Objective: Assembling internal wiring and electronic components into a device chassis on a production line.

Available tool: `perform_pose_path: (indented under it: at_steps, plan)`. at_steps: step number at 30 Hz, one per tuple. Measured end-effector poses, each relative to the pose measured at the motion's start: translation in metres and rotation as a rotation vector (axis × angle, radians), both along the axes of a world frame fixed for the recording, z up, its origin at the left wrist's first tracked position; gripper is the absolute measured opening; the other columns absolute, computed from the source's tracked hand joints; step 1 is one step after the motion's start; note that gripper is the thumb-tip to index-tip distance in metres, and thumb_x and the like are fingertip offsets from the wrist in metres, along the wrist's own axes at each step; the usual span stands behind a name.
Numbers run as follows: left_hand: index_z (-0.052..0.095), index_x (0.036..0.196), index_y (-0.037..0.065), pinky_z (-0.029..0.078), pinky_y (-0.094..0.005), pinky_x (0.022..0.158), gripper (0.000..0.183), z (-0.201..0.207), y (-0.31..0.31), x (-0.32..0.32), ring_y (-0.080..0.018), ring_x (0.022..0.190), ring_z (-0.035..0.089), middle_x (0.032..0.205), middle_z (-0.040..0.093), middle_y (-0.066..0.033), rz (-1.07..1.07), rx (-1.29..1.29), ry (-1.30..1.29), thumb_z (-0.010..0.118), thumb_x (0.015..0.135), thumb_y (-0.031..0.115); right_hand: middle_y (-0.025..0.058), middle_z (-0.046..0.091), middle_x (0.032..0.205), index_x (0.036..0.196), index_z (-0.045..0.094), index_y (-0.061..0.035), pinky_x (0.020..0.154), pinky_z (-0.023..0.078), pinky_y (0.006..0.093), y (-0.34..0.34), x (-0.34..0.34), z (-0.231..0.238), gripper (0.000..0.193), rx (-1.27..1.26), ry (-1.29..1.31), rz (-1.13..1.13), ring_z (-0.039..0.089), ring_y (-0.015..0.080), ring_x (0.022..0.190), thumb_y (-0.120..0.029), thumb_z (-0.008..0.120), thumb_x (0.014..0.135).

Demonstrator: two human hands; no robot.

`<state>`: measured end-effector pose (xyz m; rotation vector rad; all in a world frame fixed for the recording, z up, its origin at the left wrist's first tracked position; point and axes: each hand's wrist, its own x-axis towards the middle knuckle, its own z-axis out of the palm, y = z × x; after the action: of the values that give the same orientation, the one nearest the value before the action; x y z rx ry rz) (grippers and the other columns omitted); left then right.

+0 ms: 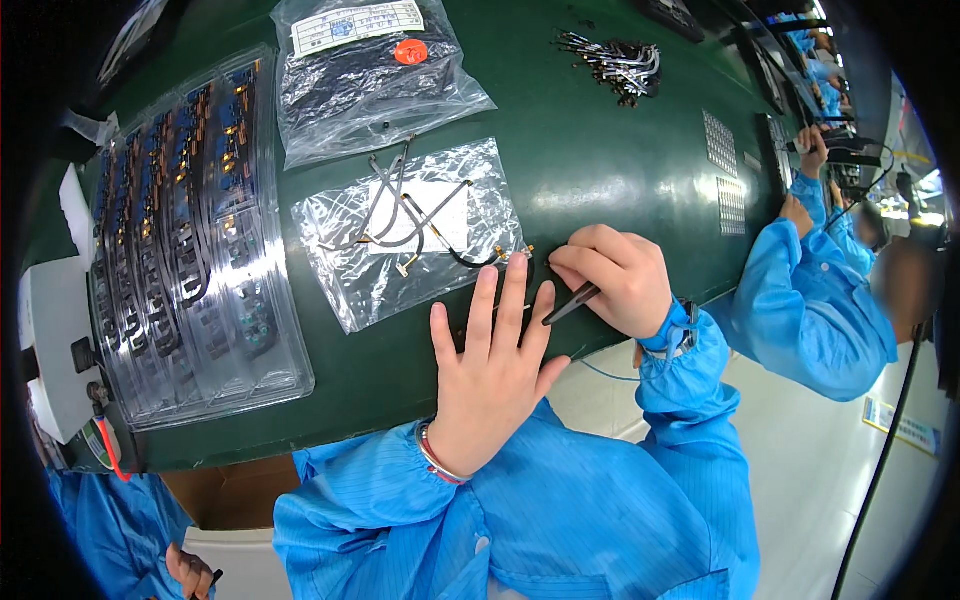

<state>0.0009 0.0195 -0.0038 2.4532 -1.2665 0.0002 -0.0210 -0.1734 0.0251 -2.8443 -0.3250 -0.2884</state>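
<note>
My left hand [488, 365] lies with its fingers stretched and spread, palm down near the table's front edge. Its fingertips reach a short black cable [465, 261] with gold-coloured ends; whether they press on it I cannot tell. Just to the right, my right hand [622, 280] is closed around dark tweezers [572, 303], whose tip points down toward my left fingers. The right thumb and forefinger come close together beside the cable's end; anything between them is hidden. Several grey flat cables [405, 215] with small connectors lie loosely crossed on a clear plastic bag [350, 300] beyond my left hand.
On the left stands a clear tray [215, 385] of cables and small boards. A larger bag [365, 95] with a label lies behind. Farther back are a pile of metallic pieces [620, 68] and two dotted sheets [731, 205]. A co-worker's blue sleeve [800, 310] is at right.
</note>
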Motion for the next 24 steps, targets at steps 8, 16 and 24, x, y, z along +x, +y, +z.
perform_pose_path:
  at_steps: [8, 16, 24]
  plan:
    - [0.05, 0.127, 0.019, 0.023, -0.0576, 0.099, 0.064, 0.001, 0.0, -0.001, -0.0287, 0.133, 0.027, 0.144, 0.032, -0.0094, 0.023, -0.004, 0.012, 0.061, 0.073, 0.052, 0.0031, 0.057, 0.082, 0.09, 0.063, -0.008, 0.052, 0.047, 0.0294, 0.004, -0.002, 0.007, 0.027, -0.105, 0.005, 0.034, 0.059, 0.0179, 0.061, -0.014, 0.065, 0.064]
    - [0.05, 0.127, 0.021, 0.02, -0.0595, 0.099, 0.061, -0.005, -0.003, -0.003, -0.0306, 0.133, 0.027, 0.144, 0.032, -0.012, 0.043, -0.009, 0.0, 0.059, 0.075, 0.051, 0.0025, 0.052, 0.073, 0.098, 0.065, -0.0014, 0.046, 0.042, 0.0276, 0.039, -0.019, 0.008, 0.037, -0.215, 0.059, -0.155, 0.054, 0.0155, 0.054, -0.01, 0.068, 0.062]
    - [0.05, 0.128, 0.022, 0.019, -0.061, 0.099, 0.06, 0.0, 0.0, 0.001, -0.0339, 0.132, 0.026, 0.144, 0.03, -0.0154, 0.005, 0.018, 0.035, 0.06, 0.075, 0.049, 0.0104, 0.056, 0.07, 0.099, 0.066, -0.0033, 0.055, 0.046, 0.0315, 0.021, -0.018, 0.01, 0.026, 0.406, 0.237, -0.342, 0.059, 0.0242, 0.064, -0.006, 0.067, 0.074]
